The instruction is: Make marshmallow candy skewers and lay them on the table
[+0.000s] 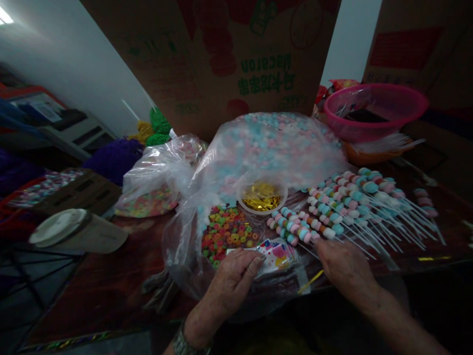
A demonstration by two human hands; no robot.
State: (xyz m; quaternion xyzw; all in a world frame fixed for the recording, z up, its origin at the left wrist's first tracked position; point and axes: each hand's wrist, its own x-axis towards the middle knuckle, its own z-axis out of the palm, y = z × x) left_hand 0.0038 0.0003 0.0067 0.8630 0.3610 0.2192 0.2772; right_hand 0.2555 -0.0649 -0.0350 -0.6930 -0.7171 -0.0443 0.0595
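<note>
Right hand (pixel 345 266), nearer the candy skewers (pixel 293 228) than the left hand (pixel 236 273), lies at their near edge, grip indiscernible; their long axes slant nearward and rightward. The left hand touches printed packets (pixel 277 259) extending rightward; pinch indeterminate.

Dim overall, bright light (pixel 5 17) at upper left, blurred edges

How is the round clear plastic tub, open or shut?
Open: no lid shows on the tub, and thin, shiny gold strips lie visible inside.
</note>
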